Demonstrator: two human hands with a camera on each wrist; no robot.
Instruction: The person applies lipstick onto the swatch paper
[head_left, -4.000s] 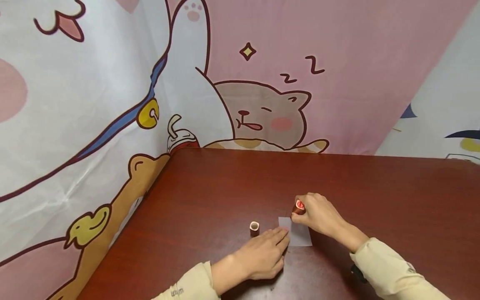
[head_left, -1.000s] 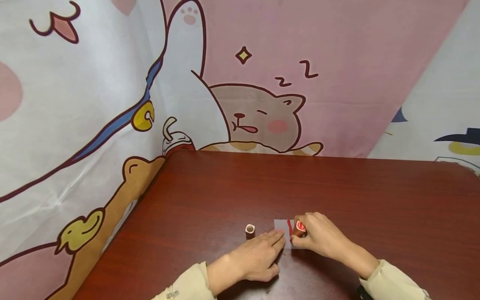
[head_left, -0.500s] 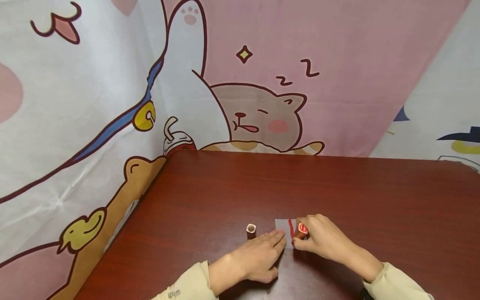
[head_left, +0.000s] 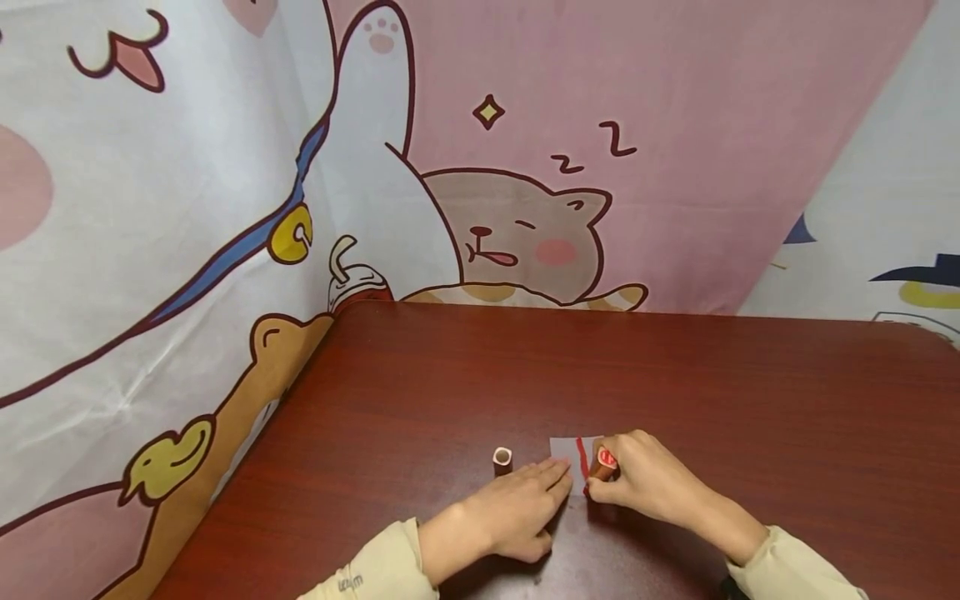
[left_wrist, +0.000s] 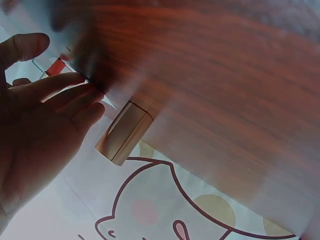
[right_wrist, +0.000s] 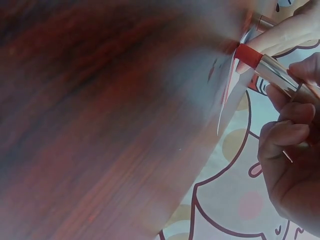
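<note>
The right hand (head_left: 645,483) pinches a red lipstick (head_left: 602,463), its tip on the small paper slip (head_left: 564,450) beside a red stroke (head_left: 581,457) running away from the person; the left hand (head_left: 510,517) lies flat, fingers straight, pressing the slip's near-left edge. The lipstick cap (head_left: 502,460) stands upright on the table (head_left: 675,375) just left of those fingers.

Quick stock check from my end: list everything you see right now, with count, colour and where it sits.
lipstick: 1, red tip, brown-gold tube, in the right hand's grip, tip down on the paper
paper slip: 1, white with a red stroke, flat on the table between the two hands
cap: 1, brown with a pale rim, standing open end up on the table, left of the paper
table: 1, dark red-brown wood grain, under everything
cartoon backdrop: 1, pink and white with a sleeping cat, hung behind and to the left of the table
left hand: 1, cream sleeve, fingers straight, pressing on the paper's near left edge
right hand: 1, cream sleeve, fingers curled round the lipstick
</note>
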